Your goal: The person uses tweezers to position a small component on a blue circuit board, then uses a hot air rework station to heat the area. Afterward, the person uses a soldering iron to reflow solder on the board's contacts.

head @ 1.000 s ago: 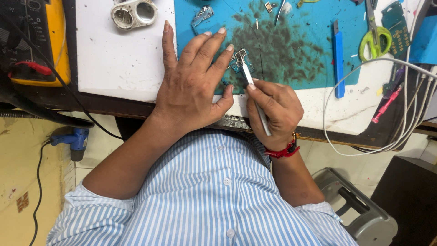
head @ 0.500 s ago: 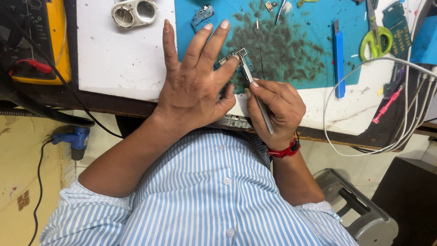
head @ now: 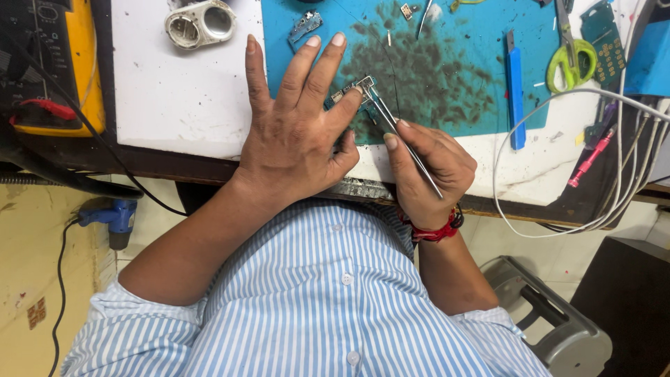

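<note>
small circuit board (head: 351,91) pinned flat by left hand (head: 296,132) for steadiness | tweezers (head: 401,136) pinched by right hand (head: 426,171), tips at board edge

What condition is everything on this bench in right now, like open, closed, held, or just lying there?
left hand: flat, fingers spread, pressing a small circuit board onto the teal mat
right hand: closed on tweezers, tips at the board
scissors: lying on the mat; whether open or closed is unclear
blue tool: lying flat, untouched
white housing: lying by itself
white cable: looped over the bench edge
</note>
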